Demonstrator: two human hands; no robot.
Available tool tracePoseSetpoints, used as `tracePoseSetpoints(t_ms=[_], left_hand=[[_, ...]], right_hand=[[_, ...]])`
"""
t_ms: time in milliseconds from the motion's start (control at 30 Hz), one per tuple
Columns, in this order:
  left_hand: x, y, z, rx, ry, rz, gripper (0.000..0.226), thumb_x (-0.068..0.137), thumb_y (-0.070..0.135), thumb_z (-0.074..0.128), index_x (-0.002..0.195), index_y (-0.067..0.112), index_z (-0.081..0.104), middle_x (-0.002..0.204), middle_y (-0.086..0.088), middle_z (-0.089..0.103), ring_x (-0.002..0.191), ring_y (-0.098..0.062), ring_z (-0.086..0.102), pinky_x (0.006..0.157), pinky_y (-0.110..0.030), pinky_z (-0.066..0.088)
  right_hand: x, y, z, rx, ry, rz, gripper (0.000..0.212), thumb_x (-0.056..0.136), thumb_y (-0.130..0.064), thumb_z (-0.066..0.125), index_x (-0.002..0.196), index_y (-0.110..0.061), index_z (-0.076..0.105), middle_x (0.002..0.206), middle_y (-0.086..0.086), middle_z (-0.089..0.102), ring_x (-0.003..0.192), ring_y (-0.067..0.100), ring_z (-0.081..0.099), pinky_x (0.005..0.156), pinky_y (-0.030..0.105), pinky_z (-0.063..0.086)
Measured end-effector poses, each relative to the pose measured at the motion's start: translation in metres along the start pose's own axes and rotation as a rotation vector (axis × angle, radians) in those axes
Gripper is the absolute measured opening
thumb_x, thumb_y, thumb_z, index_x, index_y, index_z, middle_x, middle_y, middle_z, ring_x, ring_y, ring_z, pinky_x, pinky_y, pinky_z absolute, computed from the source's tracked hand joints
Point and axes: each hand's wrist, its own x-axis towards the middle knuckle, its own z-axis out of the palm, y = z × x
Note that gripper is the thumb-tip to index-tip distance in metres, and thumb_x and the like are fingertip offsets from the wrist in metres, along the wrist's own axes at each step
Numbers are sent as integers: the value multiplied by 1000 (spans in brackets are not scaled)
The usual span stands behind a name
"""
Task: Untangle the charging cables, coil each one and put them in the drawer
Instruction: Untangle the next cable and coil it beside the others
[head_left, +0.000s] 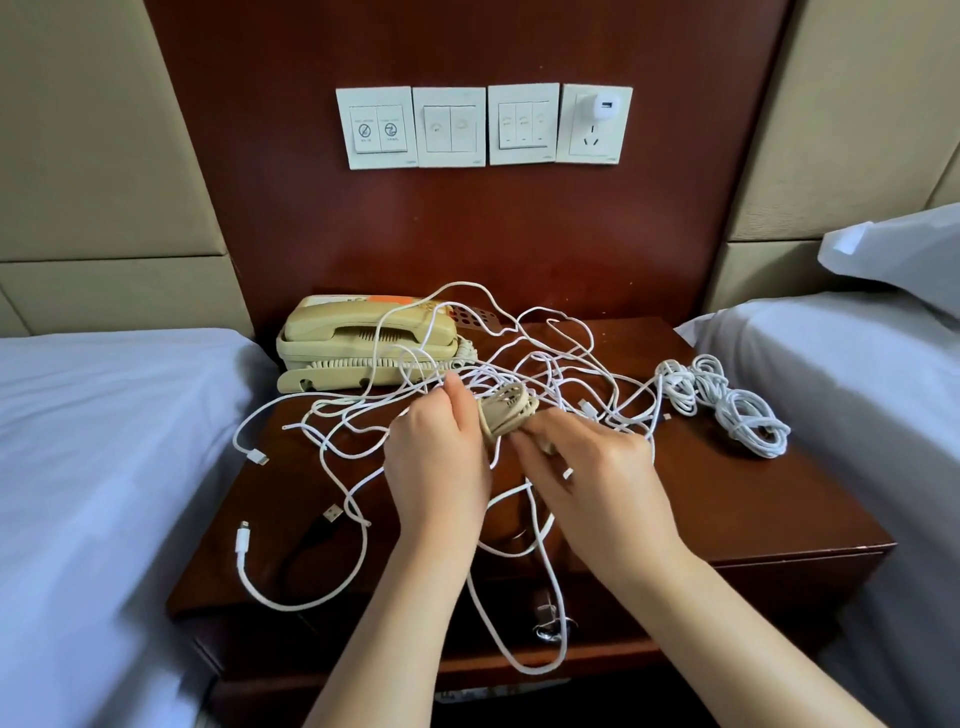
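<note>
My left hand and right hand meet over the middle of the dark reddish-brown polished wooden nightstand. Between them they hold a small beige bundle of coiled cord, matte and wound into a tight oval. My left fingers are curled round its left end with the thumb standing up behind it. My right fingertips pinch its near right end, the rest of that hand lying low and loosely bent. All around the bundle sprawls the loose tangle of thin white charging cables, smooth round cords looping over one another across the tabletop. Some arc up over the telephone and one long loop hangs down past the front edge. A white flat-tipped plug and a silver metal USB plug lie at the near left of the top. At the right rear of the nightstand, apart from the tangle, rest two neat coils of white cable. Under the top, a small metal pull shows on the drawer front; I cannot tell whether the drawer is ajar. At the back left sits a yellowed beige plastic telephone with a spiral cord. Smooth white bed sheets flank the nightstand on both sides.
</note>
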Motion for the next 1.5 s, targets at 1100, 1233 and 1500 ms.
tracePoseSetpoints(t_ms=[1100,1233,1500], left_hand=[[-19,-6,-16,-764,-723,-289,22,95,6,50,91,18,68,75,1,67,65,-7,62,62,-21,52],[-26,-3,-13,-569,-649,-98,24,96,4,45,95,19,64,74,2,68,65,-10,66,64,-24,56],[-46,4,-7,-347,-454,74,21,97,9,44,106,12,62,71,3,66,60,-4,65,56,-11,49]], right_hand=[[4,33,-17,813,-329,492,22,77,-31,74,59,-23,65,50,0,51,46,13,42,46,20,35],[4,34,-23,836,-383,648,19,67,-32,70,52,-20,64,45,0,49,40,9,40,42,15,31],[6,31,-25,831,-436,760,24,74,-26,70,54,-16,63,49,5,58,44,17,55,42,23,35]])
